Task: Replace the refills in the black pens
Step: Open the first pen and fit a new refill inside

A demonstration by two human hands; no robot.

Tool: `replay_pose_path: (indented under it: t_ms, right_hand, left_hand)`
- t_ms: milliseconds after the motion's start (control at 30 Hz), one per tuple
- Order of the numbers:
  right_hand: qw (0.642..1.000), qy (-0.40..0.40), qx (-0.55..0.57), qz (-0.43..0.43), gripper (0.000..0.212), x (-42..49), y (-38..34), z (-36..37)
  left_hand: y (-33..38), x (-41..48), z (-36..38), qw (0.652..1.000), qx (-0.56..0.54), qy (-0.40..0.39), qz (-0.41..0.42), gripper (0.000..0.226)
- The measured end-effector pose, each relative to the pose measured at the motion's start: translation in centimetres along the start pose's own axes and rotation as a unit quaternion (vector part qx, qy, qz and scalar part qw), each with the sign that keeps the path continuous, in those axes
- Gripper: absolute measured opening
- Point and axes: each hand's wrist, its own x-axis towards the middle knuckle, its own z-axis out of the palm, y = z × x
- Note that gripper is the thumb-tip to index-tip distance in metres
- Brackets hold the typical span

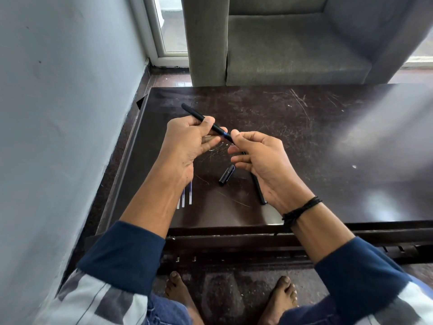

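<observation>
**Navy cuffs, banded sleeves, a black wrist cord**

Near the front edge of the table [328, 127], the left sleeve [124, 254] and right sleeve [358, 275] each end in a broad navy-blue cuff. The cuffs sit up the forearm, well short of the left hand [185, 146] and right hand [260, 158]. Farther from the table, the cloth turns to pale and grey bands with thin dark lines. A black braided cord [301, 211] wraps the right wrist above the table's front edge, one loose end hanging. Below that edge show blue jeans [164, 310], a bare left foot [180, 294] and a bare right foot [281, 299].
</observation>
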Motion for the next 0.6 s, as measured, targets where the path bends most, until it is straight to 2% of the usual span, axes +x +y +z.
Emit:
replay_pose_path:
  t_ms: [133, 300, 500, 600]
  right_hand:
    - [1.0, -0.001, -0.002, -0.018, 0.006, 0.07, 0.0, -0.21]
    - [1.0, -0.007, 0.005, -0.01, 0.018, 0.12, -0.07, -0.21]
    - [1.0, 0.002, -0.007, -0.016, 0.007, 0.25, 0.07, -0.25]
    - [1.0, -0.004, -0.011, -0.014, 0.013, 0.22, -0.01, -0.32]
  left_hand:
    - [-0.09, 0.06, 0.03, 1.0, -0.001, -0.001, -0.004, 0.015]
    - [-0.04, 0.07, -0.01, 1.0, 0.003, 0.002, -0.001, 0.014]
    - [-0.17, 0.12, 0.02, 1.0, 0.0, 0.004, 0.0, 0.013]
    - [-0.13, 0.14, 0.02, 1.0, -0.002, 0.006, 0.002, 0.011]
